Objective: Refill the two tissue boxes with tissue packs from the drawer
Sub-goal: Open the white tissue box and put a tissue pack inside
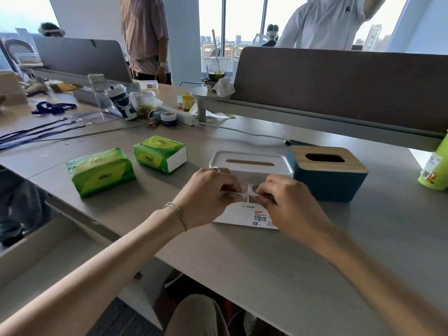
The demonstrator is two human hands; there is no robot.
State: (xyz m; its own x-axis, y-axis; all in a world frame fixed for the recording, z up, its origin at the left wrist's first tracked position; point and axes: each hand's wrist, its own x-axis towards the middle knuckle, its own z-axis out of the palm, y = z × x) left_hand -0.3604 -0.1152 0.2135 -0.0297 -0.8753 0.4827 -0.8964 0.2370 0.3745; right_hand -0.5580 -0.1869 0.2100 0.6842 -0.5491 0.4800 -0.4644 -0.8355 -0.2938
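Observation:
Two green tissue packs lie on the desk, one [100, 172] at the left and one [158, 151] just behind it. A white tissue box [219, 158] with a slotted lid stands mid-desk. To its right is a blue tissue box [329, 186] with a wooden lid. In front of the white box lies a flat white panel [244, 215] with a printed label. My left hand [208, 197] and my right hand [283, 202] both pinch a thin white cross-shaped part [247, 193] above that panel. The fingers hide where it joins the panel.
A green bottle [435, 166] stands at the right edge. Cups, a jar and a power strip [184, 116] clutter the back left, with lanyards [36, 134] further left. A brown divider [339, 86] runs behind the boxes. Two people stand beyond it. A pale lower surface [48, 253] sits left of my knees.

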